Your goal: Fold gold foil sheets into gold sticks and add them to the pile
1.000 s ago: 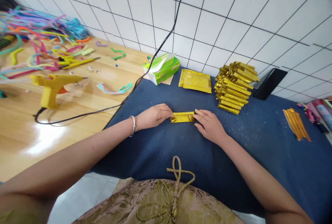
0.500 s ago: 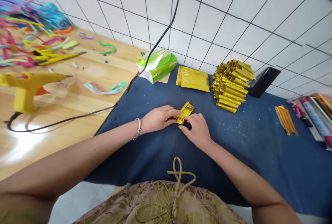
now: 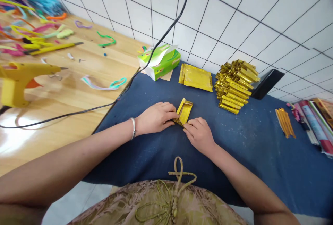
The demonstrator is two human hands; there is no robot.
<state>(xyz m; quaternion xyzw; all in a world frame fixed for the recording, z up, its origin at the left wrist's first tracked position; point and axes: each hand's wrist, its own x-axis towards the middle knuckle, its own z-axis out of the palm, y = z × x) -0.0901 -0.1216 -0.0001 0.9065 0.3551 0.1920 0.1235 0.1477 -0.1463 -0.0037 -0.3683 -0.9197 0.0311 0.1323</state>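
A partly folded piece of gold foil paper (image 3: 185,112) lies on the dark blue cloth, its edges turned up like a shallow tray. My left hand (image 3: 157,118), with a silver bangle at the wrist, pinches its lower left side. Closed fingers of my right hand (image 3: 201,135) grip the near right corner. The fingertips hide part of the near edge. Beyond the hands lies a flat stack of gold foil sheets (image 3: 196,78). To its right rises a pile of folded gold foil pieces (image 3: 232,88).
A green tissue box (image 3: 163,63) stands near the tiled wall, with a black cable (image 3: 169,28) passing before it. At left on the wooden table are a yellow glue gun (image 3: 28,75) and pipe cleaners (image 3: 104,84). A black phone-like slab (image 3: 269,83) leans at right, near orange-gold strips (image 3: 285,122).
The foil piece has turned slightly more upright between my hands. My right hand has shifted to its near right corner, and the dark gap under those fingers is gone. The view has shifted a little.
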